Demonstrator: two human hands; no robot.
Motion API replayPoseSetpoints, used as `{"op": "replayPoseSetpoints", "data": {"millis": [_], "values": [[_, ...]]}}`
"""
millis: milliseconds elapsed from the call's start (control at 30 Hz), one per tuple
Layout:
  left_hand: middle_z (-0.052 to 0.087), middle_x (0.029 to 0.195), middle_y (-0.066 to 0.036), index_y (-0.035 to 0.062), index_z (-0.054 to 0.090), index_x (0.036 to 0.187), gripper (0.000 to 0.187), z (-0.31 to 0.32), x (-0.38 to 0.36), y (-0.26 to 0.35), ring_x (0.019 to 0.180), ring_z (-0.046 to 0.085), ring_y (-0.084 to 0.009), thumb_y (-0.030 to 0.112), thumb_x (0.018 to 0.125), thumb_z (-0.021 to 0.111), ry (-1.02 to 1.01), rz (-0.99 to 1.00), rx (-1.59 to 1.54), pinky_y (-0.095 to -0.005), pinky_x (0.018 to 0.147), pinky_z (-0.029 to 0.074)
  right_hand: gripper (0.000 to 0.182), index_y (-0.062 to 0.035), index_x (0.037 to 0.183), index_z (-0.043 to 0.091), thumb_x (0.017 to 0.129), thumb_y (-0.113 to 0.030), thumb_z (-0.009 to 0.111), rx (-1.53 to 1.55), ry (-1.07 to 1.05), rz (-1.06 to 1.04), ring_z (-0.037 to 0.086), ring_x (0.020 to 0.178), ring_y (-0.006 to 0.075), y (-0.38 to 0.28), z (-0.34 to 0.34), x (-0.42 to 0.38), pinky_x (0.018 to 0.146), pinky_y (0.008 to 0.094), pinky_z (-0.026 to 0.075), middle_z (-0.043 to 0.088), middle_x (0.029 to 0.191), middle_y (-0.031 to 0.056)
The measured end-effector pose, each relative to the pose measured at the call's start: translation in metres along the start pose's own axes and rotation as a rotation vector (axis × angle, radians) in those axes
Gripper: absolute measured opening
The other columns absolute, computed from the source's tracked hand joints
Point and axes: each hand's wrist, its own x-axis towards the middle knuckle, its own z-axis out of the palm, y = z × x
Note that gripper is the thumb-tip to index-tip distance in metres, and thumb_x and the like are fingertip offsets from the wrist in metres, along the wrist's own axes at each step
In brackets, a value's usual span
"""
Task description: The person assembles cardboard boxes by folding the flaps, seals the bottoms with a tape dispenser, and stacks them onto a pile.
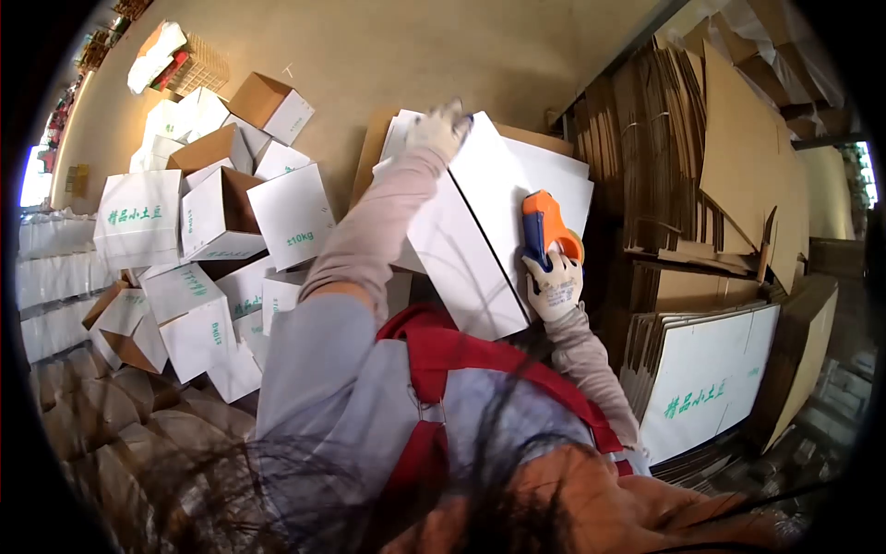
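In front of me lies a white carton with a dark slit running lengthwise between its top panels. My left hand, in a pale glove, rests at the carton's far end with the fingers spread against the top panel. An orange and blue tape dispenser sits over the right part of the carton. Around its lower end are the gloved fingers of my right hand. Under and beyond the carton, brown cardboard and another white panel stick out.
Open white cartons with green print are heaped on the left. A wicker basket stands behind them. To the right are stacks of flattened brown cardboard and upright white flat cartons. Brown cartons lie at lower left.
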Motion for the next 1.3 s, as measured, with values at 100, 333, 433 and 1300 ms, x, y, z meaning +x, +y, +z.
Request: {"op": "replayPoseSetpoints", "data": {"millis": [100,333,433,1300], "values": [[0.063,0.103,-0.016,0.0105,0.058,0.109,0.049,0.024,0.013,0.0,0.098,0.059,-0.0326,0.052,0.088,0.041,-0.143,-0.06,0.002,-0.0429,0.084,0.045,0.03,-0.018,0.094,0.068,0.065,-0.013,0.065,0.347,0.075,0.122,0.055,0.08,0.0302,-0.007,-0.028,0.011,0.075,0.0386,0.043,0.057,0.088,0.0126],[0.064,0.096,-0.017,0.0073,0.064,0.095,0.049,0.008,0.032,-0.018,0.093,0.06,-0.0334,0.051,0.088,0.043,-0.233,-0.01,-0.017,-0.0413,0.083,0.045,0.026,-0.0019,0.094,0.065,0.069,-0.002,0.059,1.084,-0.107,0.171,0.056,0.094,0.0312,-0.029,0.038,0.02,0.085,0.0402,0.043,0.06,0.102,0.0174],[0.066,0.089,-0.012,0.0126,0.065,0.1,0.039,0.012,0.036,-0.052,0.079,0.064,-0.0267,0.047,0.085,0.054,0.043,0.105,-0.166,-0.0358,0.07,0.05,0.028,-0.0014,0.097,0.065,0.069,-0.003,0.06,1.2,-0.095,0.108,0.055,0.1,0.0347,-0.018,0.032,0.017,0.092,0.0386,0.04,0.061,0.101,0.0184],[0.064,0.086,-0.011,0.0088,0.064,0.09,0.018,-0.044,-0.053,-0.018,0.083,0.061,-0.0276,0.021,0.077,0.063,-0.378,0.322,-0.254,-0.0371,0.074,0.048,0.028,0.0008,0.099,0.063,0.073,-0.007,0.057,1.461,-0.161,0.323,0.056,0.094,0.0273,-0.011,0.035,0.022,0.09,0.0361,0.041,0.06,0.105,0.0168]]}}
